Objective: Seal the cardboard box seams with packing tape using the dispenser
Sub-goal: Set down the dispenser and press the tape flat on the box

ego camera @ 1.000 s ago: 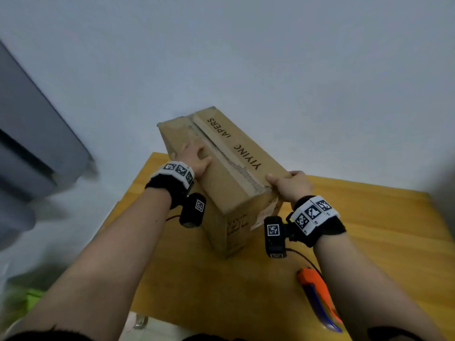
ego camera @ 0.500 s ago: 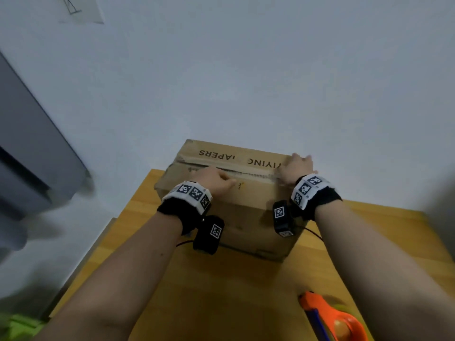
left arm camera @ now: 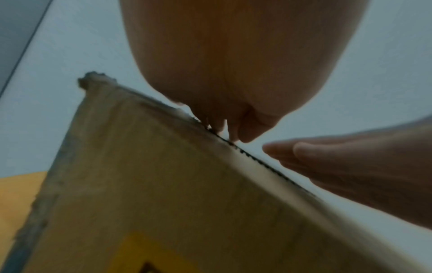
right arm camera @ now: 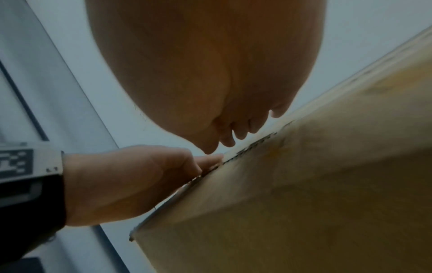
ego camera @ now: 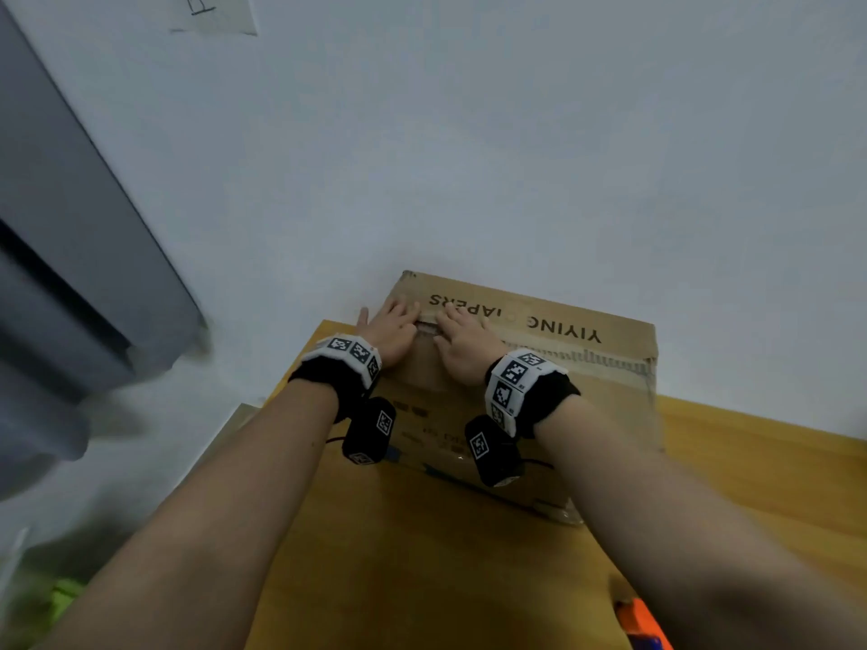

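Lying flat: worn cardboard box (ego camera: 553, 368); frayed seam w/ flaps shut.

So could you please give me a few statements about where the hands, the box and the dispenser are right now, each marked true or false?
1. Both hands rest on top of the cardboard box. True.
2. The right hand holds the tape dispenser. False: the orange dispenser lies on the wooden table, near the right forearm.
3. The left hand lies at the box's left end, near the seam. True.
4. The hands are at opposite ends of the box. False: they lie side by side.
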